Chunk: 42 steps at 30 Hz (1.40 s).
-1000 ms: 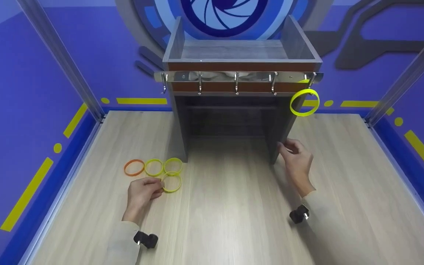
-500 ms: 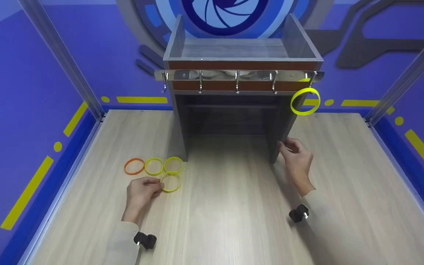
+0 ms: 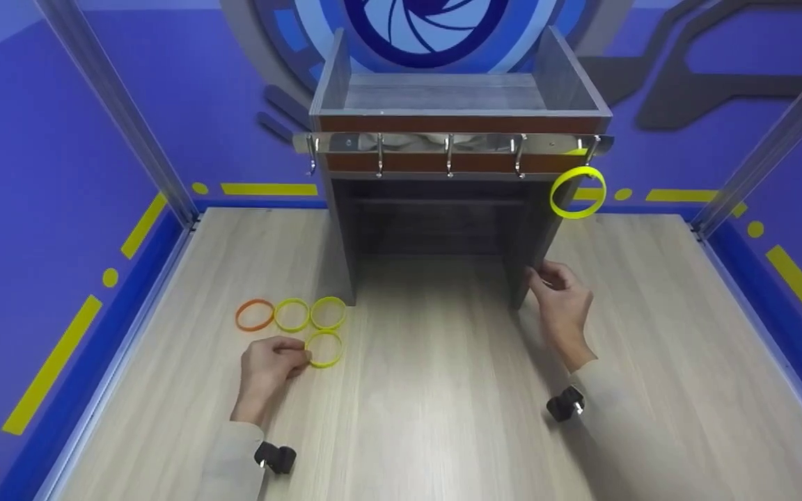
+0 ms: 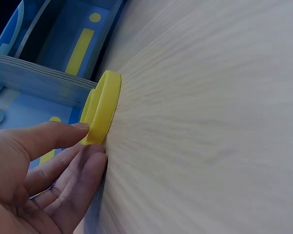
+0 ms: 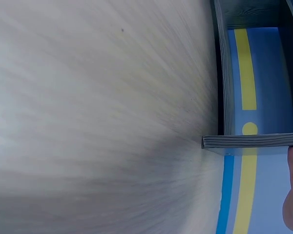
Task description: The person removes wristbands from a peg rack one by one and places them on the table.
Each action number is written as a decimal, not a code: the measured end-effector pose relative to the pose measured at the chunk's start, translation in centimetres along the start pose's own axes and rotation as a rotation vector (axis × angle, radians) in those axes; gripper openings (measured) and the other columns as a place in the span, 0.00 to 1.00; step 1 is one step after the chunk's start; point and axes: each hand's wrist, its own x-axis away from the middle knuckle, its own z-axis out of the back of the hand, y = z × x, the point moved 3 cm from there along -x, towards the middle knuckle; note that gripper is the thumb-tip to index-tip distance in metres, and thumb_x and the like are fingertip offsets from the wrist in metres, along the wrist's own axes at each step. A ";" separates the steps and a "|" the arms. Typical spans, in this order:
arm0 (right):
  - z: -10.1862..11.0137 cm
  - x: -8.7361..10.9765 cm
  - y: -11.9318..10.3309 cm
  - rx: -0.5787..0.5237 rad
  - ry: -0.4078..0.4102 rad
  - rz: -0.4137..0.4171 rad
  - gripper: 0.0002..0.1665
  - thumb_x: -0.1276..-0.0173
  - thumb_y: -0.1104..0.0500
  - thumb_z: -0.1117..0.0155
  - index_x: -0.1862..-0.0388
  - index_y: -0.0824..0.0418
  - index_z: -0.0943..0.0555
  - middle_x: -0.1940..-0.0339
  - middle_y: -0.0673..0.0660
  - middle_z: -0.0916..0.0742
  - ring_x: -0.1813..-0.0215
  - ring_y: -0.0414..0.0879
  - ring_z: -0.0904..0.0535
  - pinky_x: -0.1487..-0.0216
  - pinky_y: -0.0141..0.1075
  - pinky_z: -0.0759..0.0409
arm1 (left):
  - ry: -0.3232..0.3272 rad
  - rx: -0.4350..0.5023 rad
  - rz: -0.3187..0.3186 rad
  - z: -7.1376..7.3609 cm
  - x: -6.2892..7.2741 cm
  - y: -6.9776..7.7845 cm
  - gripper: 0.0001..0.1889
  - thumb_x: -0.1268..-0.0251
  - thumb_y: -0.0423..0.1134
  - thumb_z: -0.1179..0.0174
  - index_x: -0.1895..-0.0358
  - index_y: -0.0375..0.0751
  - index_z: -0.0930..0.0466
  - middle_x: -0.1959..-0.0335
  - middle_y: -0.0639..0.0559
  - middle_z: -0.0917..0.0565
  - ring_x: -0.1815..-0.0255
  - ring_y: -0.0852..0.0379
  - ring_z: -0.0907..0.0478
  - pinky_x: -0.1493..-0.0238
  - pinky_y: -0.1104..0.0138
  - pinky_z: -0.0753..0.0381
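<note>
Between its thumb and fingers, my left hand (image 3: 272, 365) pinches the left edge of a yellow ring (image 3: 324, 349); the left wrist view shows the fingertips at the lower edge of this yellow ring (image 4: 106, 107). Just behind it lie two more yellow rings (image 3: 292, 316) and an orange ring (image 3: 255, 316), in a row. My right hand (image 3: 561, 306) touches the right side panel (image 3: 523, 275) of a grey wooden shelf, thumb at its front edge. In the right wrist view, one fingertip meets the panel (image 5: 254, 141); the other fingers are out of frame.
Across the shelf's front (image 3: 457, 124) runs a metal rail (image 3: 415, 142) with several hooks. A yellow ring (image 3: 555, 205) hangs from the rightmost hook (image 3: 590, 149). The shelf stands at the back of a wooden table (image 3: 429, 390), between blue-purple walls (image 3: 129, 139).
The pinched yellow ring, which overlapped the ring behind it in the earlier head views, has shifted slightly toward me and lower in view. My right hand, the shelf and the hanging ring stay put.
</note>
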 end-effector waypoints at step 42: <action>-0.1 -1.0 3.1 0.031 0.034 0.150 0.09 0.31 0.67 0.26 0.53 0.68 0.12 0.57 0.60 0.09 0.56 0.40 0.12 0.53 0.26 0.13 | -0.091 0.214 -0.511 -4.4 -0.5 11.6 0.16 0.40 0.33 0.20 0.50 0.36 0.09 0.55 0.42 0.09 0.55 0.48 0.10 0.54 0.68 0.10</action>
